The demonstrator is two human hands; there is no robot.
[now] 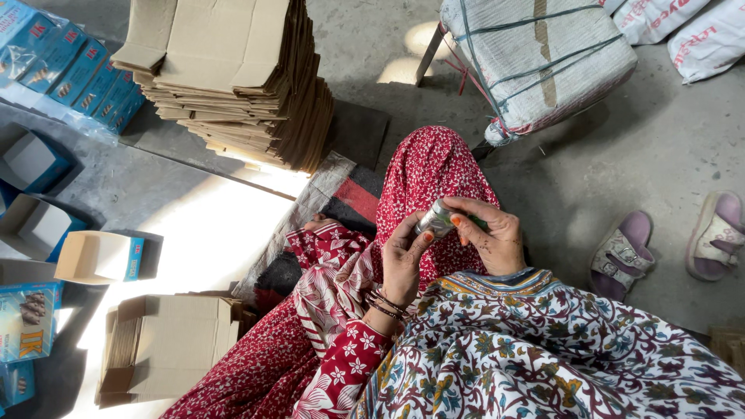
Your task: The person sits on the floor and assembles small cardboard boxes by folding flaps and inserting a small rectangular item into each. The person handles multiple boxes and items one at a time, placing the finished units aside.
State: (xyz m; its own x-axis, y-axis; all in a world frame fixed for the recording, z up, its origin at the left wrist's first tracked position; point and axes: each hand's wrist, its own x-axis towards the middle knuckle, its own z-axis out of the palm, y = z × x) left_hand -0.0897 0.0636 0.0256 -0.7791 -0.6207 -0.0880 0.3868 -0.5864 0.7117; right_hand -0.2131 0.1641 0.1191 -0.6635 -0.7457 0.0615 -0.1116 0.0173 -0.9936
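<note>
Both hands grasp one small silvery tube (436, 219) at frame centre, left hand (402, 260) beneath, right hand (489, 237) over its end; a steady, untwisted hold looks best.

Flat cardboard stack (233, 77) far left, open boxes (97, 256) nearer left, sandals (667, 244) right, wrapped bundle (543, 58) behind.

Grey concrete floor (590, 178), hard sun patch at left (225, 233). Tall stack of flattened cardboard (233, 77); strapped sack bundle on stool (535, 62); open blue boxes (35, 163); purple sandals (675, 244) at right
</note>
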